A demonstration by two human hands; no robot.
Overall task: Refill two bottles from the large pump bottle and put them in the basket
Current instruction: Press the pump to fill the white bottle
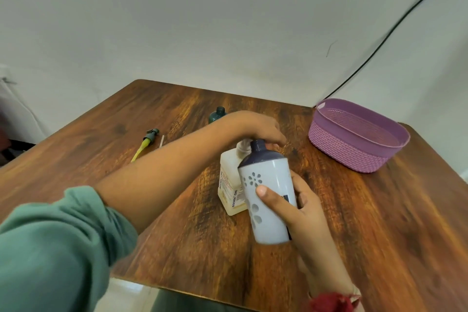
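Though partly behind forearm (177, 159), green bottle (217, 114) upright.

We see a white bottle (266, 192) tilted at the cream pump bottle (229, 185), green bottle (217, 114) behind, purple basket (354, 152) right.

Pump bottle (231, 186) stands near the middle of the table (177, 235), with the left hand (263, 126) on top of its pump. Held bottle (268, 200), in the right hand (304, 210), is tilted just right of and before it, neck up against the pump. Small bottle (217, 114) stands behind the left wrist, loose pump head (148, 138) lies well to the left, and basket (329, 139) sits far right, apart from the rest.
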